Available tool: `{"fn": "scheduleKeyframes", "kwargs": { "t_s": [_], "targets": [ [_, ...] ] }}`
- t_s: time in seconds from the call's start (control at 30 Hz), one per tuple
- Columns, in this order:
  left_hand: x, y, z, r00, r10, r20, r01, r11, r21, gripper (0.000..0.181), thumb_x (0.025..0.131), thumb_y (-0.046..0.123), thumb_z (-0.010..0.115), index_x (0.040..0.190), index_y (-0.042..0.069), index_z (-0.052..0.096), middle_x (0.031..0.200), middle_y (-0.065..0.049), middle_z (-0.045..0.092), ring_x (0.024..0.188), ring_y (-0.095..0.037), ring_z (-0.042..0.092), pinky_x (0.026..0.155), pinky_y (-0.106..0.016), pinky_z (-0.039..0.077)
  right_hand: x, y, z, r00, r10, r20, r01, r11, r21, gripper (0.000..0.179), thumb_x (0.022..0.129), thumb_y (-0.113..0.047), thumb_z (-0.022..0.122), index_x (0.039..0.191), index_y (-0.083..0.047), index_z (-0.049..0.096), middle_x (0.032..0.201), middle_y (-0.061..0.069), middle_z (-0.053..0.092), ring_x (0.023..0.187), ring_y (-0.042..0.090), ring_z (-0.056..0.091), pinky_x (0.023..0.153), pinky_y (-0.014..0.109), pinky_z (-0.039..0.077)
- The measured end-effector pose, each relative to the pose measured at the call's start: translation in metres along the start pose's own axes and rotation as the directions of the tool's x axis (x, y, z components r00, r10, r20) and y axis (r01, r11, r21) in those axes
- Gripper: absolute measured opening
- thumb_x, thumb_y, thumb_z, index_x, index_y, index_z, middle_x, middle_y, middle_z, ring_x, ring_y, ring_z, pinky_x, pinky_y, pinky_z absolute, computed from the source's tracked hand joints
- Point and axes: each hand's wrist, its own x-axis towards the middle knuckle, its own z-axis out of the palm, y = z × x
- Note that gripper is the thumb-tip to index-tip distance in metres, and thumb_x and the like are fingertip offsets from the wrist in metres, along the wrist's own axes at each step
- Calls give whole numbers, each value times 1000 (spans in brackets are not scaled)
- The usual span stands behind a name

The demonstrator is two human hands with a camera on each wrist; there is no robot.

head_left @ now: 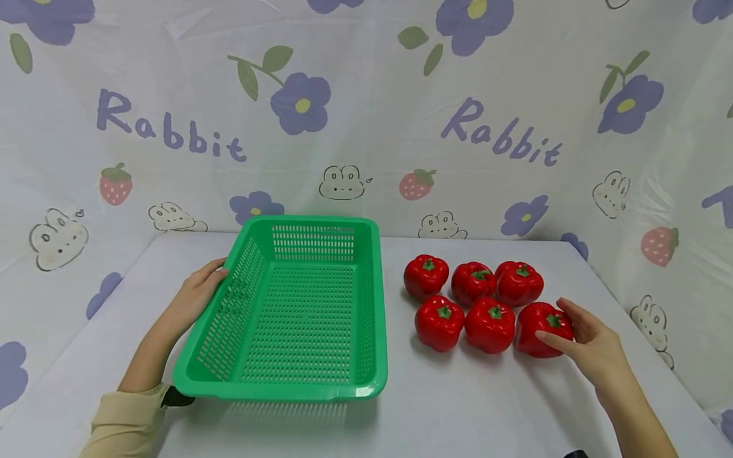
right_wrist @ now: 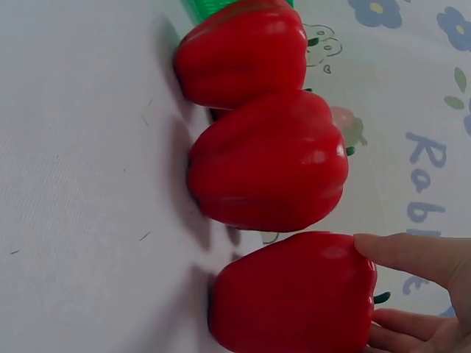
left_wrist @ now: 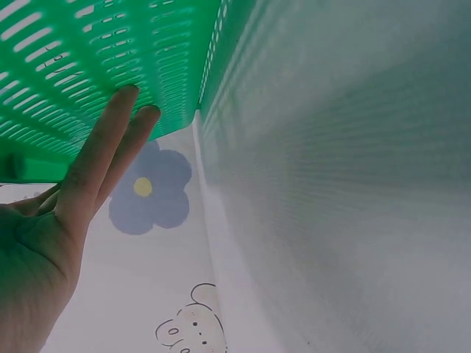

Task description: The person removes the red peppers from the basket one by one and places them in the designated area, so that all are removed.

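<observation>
A green plastic basket [head_left: 298, 318] with slotted walls stands on the left of the table, and nothing lies inside it. My left hand [head_left: 197, 289] is at its left rim; in the left wrist view two straight fingers [left_wrist: 110, 140] lie against the outside of the slotted wall. On the right, my right hand [head_left: 592, 343] holds the nearest right-hand red bell pepper [head_left: 538, 331] by its upper part, thumb on the near side and fingers round the far side. The right wrist view shows this bell pepper [right_wrist: 294, 294] upright, its green stem between thumb and fingers.
More red bell peppers stand close together in two rows, among them a front middle pepper [head_left: 489, 326], a front left pepper [head_left: 439, 324] and a back left pepper [head_left: 425, 277]. A white table [head_left: 458, 407] carries everything. Behind it hangs a printed curtain [head_left: 366, 146].
</observation>
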Motion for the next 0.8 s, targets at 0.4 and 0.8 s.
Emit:
{"fn": "scheduleKeyframes", "kwargs": {
  "t_s": [0.4, 0.8],
  "targets": [
    [-2, 4, -3, 1000, 1, 11, -2, 999, 33, 58, 107, 39, 28, 151, 2, 32, 148, -29, 40, 131, -44, 43, 104, -60, 35, 2, -4, 5, 1000, -8, 9, 8, 1000, -9, 91, 91, -35, 68, 158, -14, 9, 162, 23, 8, 148, 47, 7, 110, 61, 30],
    [-3, 4, -16, 997, 17, 71, -20, 999, 45, 69, 105, 50, 21, 155, 2, 20, 155, -29, 28, 142, -50, 27, 110, -65, 27, 5, -25, 15, 963, -235, -132, 198, 949, -245, 84, 98, -50, 48, 157, -4, 9, 159, 30, 12, 144, 54, 13, 95, 74, 33]
  ]
}}
